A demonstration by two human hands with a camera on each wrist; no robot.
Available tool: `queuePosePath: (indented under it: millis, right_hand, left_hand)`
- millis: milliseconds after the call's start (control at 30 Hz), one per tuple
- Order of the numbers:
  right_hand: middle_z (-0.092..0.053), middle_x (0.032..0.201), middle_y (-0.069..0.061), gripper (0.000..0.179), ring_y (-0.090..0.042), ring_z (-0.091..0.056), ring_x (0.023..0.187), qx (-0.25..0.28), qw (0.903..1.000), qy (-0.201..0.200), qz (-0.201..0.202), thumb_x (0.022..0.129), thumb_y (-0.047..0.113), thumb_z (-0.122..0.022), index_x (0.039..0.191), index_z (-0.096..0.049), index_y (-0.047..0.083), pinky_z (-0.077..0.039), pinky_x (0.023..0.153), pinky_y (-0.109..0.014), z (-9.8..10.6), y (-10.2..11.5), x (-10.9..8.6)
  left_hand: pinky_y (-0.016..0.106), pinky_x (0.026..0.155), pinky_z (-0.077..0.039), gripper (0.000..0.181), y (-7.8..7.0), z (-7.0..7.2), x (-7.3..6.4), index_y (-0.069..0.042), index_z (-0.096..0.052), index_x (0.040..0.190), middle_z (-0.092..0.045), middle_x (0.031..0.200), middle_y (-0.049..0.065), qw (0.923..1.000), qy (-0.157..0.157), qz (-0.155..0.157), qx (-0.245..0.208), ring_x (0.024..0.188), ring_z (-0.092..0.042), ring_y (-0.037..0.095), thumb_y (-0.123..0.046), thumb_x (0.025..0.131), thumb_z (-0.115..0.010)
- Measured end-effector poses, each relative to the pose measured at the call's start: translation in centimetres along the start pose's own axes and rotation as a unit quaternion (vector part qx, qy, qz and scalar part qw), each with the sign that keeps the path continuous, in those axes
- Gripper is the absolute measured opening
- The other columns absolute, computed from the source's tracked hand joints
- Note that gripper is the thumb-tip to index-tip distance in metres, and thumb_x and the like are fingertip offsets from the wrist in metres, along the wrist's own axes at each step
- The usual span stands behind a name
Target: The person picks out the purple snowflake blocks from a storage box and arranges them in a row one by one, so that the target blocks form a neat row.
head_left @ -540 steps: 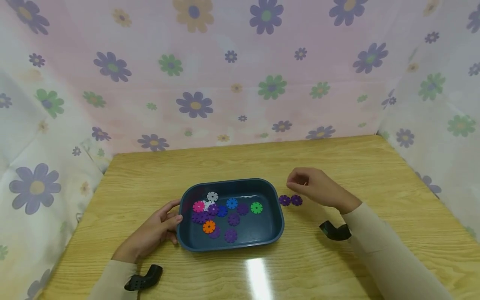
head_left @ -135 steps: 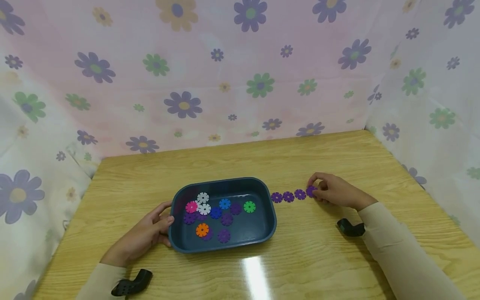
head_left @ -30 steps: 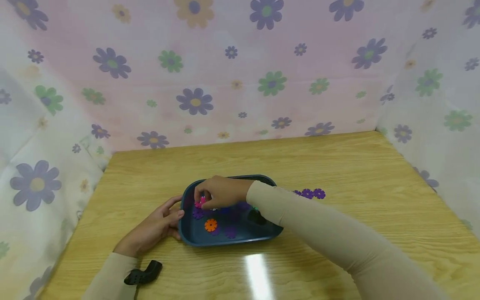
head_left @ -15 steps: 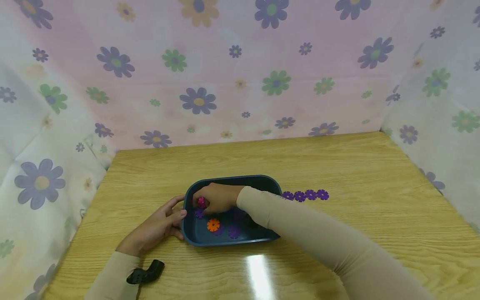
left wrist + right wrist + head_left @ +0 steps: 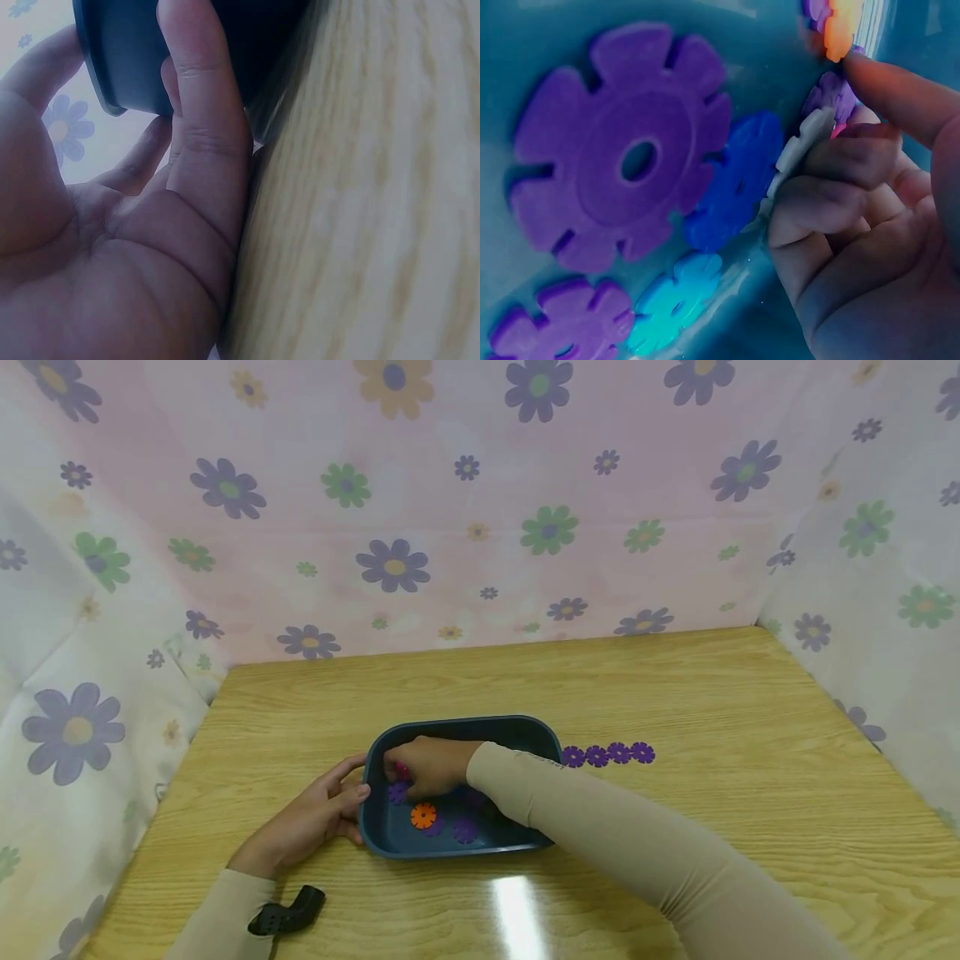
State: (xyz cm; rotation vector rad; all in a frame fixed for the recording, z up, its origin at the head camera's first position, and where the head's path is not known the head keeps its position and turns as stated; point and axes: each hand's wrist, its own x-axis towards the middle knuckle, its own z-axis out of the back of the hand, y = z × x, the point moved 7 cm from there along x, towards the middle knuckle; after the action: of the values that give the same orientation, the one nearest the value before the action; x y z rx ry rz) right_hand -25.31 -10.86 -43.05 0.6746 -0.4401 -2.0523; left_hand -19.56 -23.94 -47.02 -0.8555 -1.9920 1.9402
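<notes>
A dark blue tray [image 5: 495, 846] holds notched snowflake discs. My left hand [image 5: 318, 814] holds its left end, thumb at the rim; the left wrist view has fingers against the tray's outer wall [image 5: 131, 67]. Inside it, my right hand [image 5: 435, 766] reaches down with curled fingers around a pink disc [image 5: 402, 771] and near a purple disc [image 5: 397, 792]. In the right wrist view the thumb stands apart from the fingers, beside a purple disc [image 5: 832, 94]; a white disc [image 5: 799, 146] lies against the fingers. Whether they pinch anything is hidden.
An orange disc [image 5: 423, 816] and a purple disc [image 5: 465, 829] lie toward the tray's front. Large purple [image 5: 577, 150], blue [image 5: 739, 172] and light blue [image 5: 675, 307] discs show under the right wrist. Several purple discs [image 5: 618, 753] form a row right of the tray.
The purple row beside the tray has grown from two discs to several. My right hand has left the row, come over into the tray and sunk lower. The left hand stays at the tray.
</notes>
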Motion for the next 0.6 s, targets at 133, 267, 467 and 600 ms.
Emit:
queuePosePath:
  millis: [133, 267, 467, 600]
  right_hand:
    - [-0.060, 0.093, 0.006, 0.023, -0.007, -0.055, 0.076, -0.003, 0.9999, -0.002, -0.013, 0.090, 0.018, -0.075, 0.105, -0.057, 0.016, -0.047, 0.067, -0.017, 0.0, 0.0, -0.1]
    - [-0.059, 0.091, 0.005, 0.024, -0.007, -0.054, 0.077, -0.013, 0.9998, -0.006, -0.012, 0.089, 0.019, -0.077, 0.102, -0.057, 0.015, -0.046, 0.067, -0.016, 0.3, 0.3, -0.3]
    - [-0.058, 0.087, 0.005, 0.021, -0.007, -0.053, 0.075, -0.028, 0.9995, -0.013, 0.009, 0.088, 0.017, -0.078, 0.097, -0.059, 0.013, -0.044, 0.066, -0.015, 0.7, 0.7, -0.5]
    - [-0.058, 0.085, 0.005, 0.016, -0.007, -0.053, 0.071, -0.005, 0.9999, -0.011, 0.002, 0.090, 0.013, -0.075, 0.094, -0.060, 0.013, -0.045, 0.064, -0.016, 1.0, 0.8, -0.9]
  left_hand:
    - [0.032, 0.072, -0.061, 0.059, -0.1, -0.1, 0.0, -0.011, -0.009, 0.159, -0.060, 0.122, 0.008, 1.0000, 0.004, -0.002, -0.002, 0.093, -0.070, 0.016, -0.021, 0.110, -0.040]
    - [0.032, 0.072, -0.061, 0.060, -0.2, -0.2, 0.0, -0.010, -0.007, 0.159, -0.060, 0.122, 0.007, 1.0000, 0.003, -0.002, 0.001, 0.093, -0.070, 0.016, -0.021, 0.110, -0.040]
    - [0.032, 0.072, -0.061, 0.060, -0.3, -0.3, 0.0, -0.010, -0.007, 0.159, -0.060, 0.120, 0.007, 1.0000, 0.004, -0.002, 0.002, 0.092, -0.070, 0.015, -0.021, 0.110, -0.039]
    - [0.032, 0.073, -0.061, 0.059, -0.3, -0.3, -0.1, -0.011, -0.008, 0.159, -0.060, 0.118, 0.007, 1.0000, 0.007, -0.004, 0.001, 0.091, -0.070, 0.014, -0.020, 0.110, -0.039]
